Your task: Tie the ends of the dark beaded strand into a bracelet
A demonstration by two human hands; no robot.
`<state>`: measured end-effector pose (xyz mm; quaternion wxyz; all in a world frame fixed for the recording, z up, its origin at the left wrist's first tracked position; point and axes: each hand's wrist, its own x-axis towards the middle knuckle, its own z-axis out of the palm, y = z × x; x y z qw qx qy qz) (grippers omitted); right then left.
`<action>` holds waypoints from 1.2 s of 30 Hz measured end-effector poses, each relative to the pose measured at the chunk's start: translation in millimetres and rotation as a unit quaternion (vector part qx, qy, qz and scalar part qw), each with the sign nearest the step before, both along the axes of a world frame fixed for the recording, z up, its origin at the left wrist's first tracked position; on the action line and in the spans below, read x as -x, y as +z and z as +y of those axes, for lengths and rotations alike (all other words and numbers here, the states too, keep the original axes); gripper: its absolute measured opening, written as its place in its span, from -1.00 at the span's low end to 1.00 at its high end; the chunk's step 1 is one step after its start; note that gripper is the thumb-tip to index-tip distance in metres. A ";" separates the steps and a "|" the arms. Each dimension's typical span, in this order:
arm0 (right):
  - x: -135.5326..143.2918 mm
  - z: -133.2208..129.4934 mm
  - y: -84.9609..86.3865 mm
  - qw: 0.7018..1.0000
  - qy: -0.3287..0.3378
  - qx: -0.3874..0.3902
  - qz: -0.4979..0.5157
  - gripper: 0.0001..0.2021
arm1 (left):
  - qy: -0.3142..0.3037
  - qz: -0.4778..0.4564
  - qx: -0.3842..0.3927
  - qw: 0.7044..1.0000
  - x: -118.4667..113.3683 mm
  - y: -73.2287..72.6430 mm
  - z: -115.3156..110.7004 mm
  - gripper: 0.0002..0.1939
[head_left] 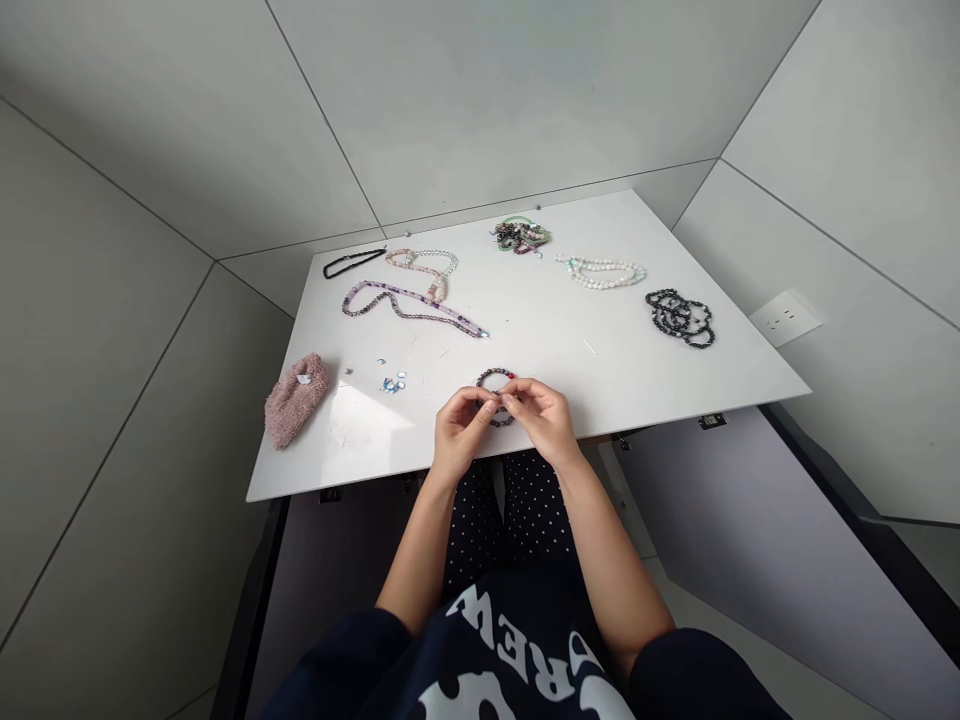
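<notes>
Near the front edge of the white table, my left hand point(463, 420) and my right hand point(543, 415) meet with thumbs and forefingers pinched together. Between them is a dark beaded bracelet point(493, 373) with one red bead point(511, 376). Its round loop shows beyond my fingertips, and more dark beads point(502, 422) show below them. My fingers cover the part of the beads where they pinch, so the exact spot gripped is hidden.
White table point(555, 350). Left: a pink fuzzy pouch point(296, 402), small blue scraps point(391, 384). Behind: purple beads point(412, 294), black strand point(352, 263), pink-and-clear strand point(416, 268), tangled bracelets point(521, 236), white strand point(600, 272). Right: black beads point(679, 318). Wall panels enclose the back and sides.
</notes>
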<state>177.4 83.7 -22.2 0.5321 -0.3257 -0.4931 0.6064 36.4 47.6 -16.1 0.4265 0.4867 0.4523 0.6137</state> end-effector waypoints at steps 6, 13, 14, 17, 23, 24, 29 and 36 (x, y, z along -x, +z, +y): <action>1.4 0.3 -7.1 0.997 -0.025 -0.046 -0.049 -0.84 | 0.023 0.047 -0.005 0.999 -3.0 1.8 -1.6 -0.89; 0.9 -0.2 -6.4 0.994 -0.030 -0.071 -0.081 -0.85 | 0.041 -0.020 0.024 0.999 -5.0 -0.1 0.1 -0.66; 0.7 -0.2 -6.1 0.993 -0.028 -0.074 -0.084 -0.84 | 0.039 -0.028 0.031 0.998 -5.1 0.2 0.2 -0.65; -0.4 -0.4 -3.8 0.992 -0.019 -0.082 -0.092 -0.85 | 0.043 -0.038 0.050 0.997 -5.2 1.0 0.1 -0.64; -2.4 -0.2 2.5 0.993 -0.005 -0.077 -0.090 -0.85 | 0.046 -0.020 0.061 0.997 -5.1 2.2 0.6 -0.68; -2.4 -0.1 2.8 0.993 -0.005 -0.078 -0.087 -0.85 | 0.044 -0.018 0.060 0.997 -4.9 2.7 0.7 -0.69; -1.5 -0.9 0.8 0.996 0.000 -0.066 -0.058 -0.85 | 0.032 -0.019 0.064 0.997 -2.8 3.9 1.0 -0.71; -1.9 -0.6 1.5 1.000 0.020 -0.018 0.009 -0.70 | 0.010 -0.032 0.080 0.996 1.2 0.4 1.6 -0.71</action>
